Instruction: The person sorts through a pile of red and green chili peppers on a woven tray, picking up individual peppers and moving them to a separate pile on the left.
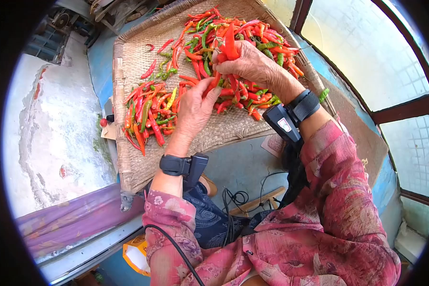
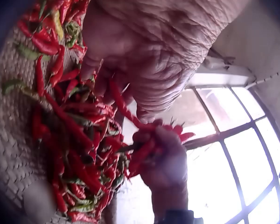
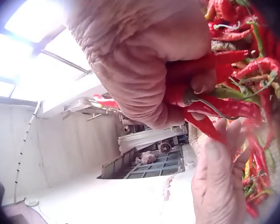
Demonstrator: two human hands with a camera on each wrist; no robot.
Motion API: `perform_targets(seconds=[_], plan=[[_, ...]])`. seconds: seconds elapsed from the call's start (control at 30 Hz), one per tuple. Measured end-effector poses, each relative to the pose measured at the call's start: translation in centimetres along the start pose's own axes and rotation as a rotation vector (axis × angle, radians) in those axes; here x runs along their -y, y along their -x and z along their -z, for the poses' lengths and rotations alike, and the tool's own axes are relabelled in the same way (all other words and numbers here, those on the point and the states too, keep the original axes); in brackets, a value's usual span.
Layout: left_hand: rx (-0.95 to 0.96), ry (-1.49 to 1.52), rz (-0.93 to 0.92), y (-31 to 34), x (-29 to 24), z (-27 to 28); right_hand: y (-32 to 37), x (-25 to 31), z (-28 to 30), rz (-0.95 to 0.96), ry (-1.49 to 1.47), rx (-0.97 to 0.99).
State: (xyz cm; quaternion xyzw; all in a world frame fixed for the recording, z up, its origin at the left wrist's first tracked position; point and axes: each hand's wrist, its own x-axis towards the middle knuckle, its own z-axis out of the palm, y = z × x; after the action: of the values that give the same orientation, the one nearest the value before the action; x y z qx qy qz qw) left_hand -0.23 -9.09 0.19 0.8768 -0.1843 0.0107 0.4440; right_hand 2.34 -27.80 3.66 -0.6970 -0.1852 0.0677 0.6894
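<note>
My right hand [image 1: 260,66] grips several red chili peppers [image 1: 230,44] over the large chili pile [image 1: 271,40] on a woven tray [image 1: 205,128]. In the right wrist view, the gripped chilies [image 3: 177,94] stick out past the curled fingers, some with green stems. Close beside it, my left hand [image 1: 195,107] pinches one red chili pepper [image 2: 122,103] between thumb and fingers. That chili runs toward the bunch in my right hand in the left wrist view. A smaller pile of red, orange and green chilies [image 1: 150,117] lies left of my left hand.
The tray's raised rim [image 1: 120,90] borders the chilies. A few loose chilies [image 1: 150,69] lie between the piles. Framed windows [image 1: 367,52] stand on the right, a white wall [image 1: 62,128] on the left. Black cables [image 1: 237,196] hang below the tray near the person's legs.
</note>
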Motion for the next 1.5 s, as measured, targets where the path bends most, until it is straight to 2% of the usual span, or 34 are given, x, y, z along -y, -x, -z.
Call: perform_targets(seconds=[0.03,0.07,0.1,0.2,0.23,0.3,0.37,0.4,0.5,0.57,0.6,0.63,0.67,0.7,0.77,0.8,0.87,0.9,0.97,1.07,1.2,1.27,1.43,1.5], plan=[[0.042,-0.103,0.015,0.0,0.0,-0.2,-0.1,-0.1,-0.1,-0.001,0.001,0.001],[-0.003,-0.166,-0.066,-0.1,0.1,-0.1,-0.2,-0.3,-0.1,0.001,-0.003,-0.028],[0.001,-0.161,-0.065,-0.1,-0.1,0.3,-0.2,-0.4,-0.1,0.002,-0.008,-0.058],[-0.178,-0.376,0.049,-0.5,-0.1,2.9,-0.5,-1.3,1.2,-0.056,-0.008,-0.135],[-0.246,-0.447,0.093,-0.7,0.5,4.2,-0.7,-1.2,1.4,-0.062,-0.045,-0.196],[-0.38,-0.578,0.11,-0.8,3.4,6.7,-0.4,-1.3,2.0,-0.078,-0.086,-0.183],[-0.564,-0.549,0.09,-0.4,5.0,8.2,-0.4,-1.9,2.4,-0.011,-0.167,-0.18],[-0.623,-0.812,0.016,-0.4,4.7,8.9,-0.3,-1.7,2.1,-0.013,-0.192,-0.192],[-0.645,-0.857,-0.065,-0.1,3.7,8.2,0.3,-0.7,1.7,-0.007,-0.19,-0.118],[-0.384,-0.184,0.033,0.0,2.1,6.0,0.5,0.1,0.7,-0.018,-0.134,-0.153],[-0.251,-0.004,0.042,0.0,1.4,4.6,0.2,-0.8,0.5,0.083,-0.02,-0.105],[-0.151,0.032,0.025,0.2,0.2,3.2,-0.1,-1.3,0.2,0.184,0.094,-0.055],[-0.073,0.139,0.065,0.5,-0.7,2.1,0.2,-0.4,-0.7,0.013,-0.027,-0.041],[-0.075,0.141,0.068,0.5,-0.9,1.2,-0.1,-0.6,-1.5,-0.076,-0.071,-0.07],[0.015,0.383,0.113,0.4,-1.0,-0.3,-0.3,-1.4,-2.1,-0.033,-0.077,-0.042],[0.01,0.385,0.114,0.5,-1.5,-0.3,-0.4,-1.4,-2.3,-0.034,-0.076,-0.037],[-0.001,0.507,0.27,0.4,-2.7,0.0,-0.5,-1.5,-2.5,0.023,0.0,0.004],[-0.003,0.508,0.272,0.3,-2.3,-0.1,-0.7,-2.0,-2.5,0.022,0.0,0.007],[0.038,0.56,0.251,0.3,-0.9,-0.2,-1.1,-3.2,-2.5,0.186,0.162,-0.009],[0.094,0.408,0.308,0.5,-0.5,0.6,-0.6,-2.3,-2.4,0.074,0.244,0.011],[-0.01,0.464,0.267,0.4,0.3,1.3,-1.1,-3.1,-2.7,-0.02,0.23,-0.115],[-0.237,0.521,0.23,-0.2,0.8,2.6,-1.3,-3.2,-2.7,0.009,0.32,-0.232],[-0.604,0.786,0.215,-1.0,5.7,7.9,-0.7,-2.2,-2.5,-0.052,0.21,-0.187],[-0.653,0.827,0.286,-0.6,6.4,8.1,-0.5,-2.0,-2.4,-0.063,0.144,-0.141]])
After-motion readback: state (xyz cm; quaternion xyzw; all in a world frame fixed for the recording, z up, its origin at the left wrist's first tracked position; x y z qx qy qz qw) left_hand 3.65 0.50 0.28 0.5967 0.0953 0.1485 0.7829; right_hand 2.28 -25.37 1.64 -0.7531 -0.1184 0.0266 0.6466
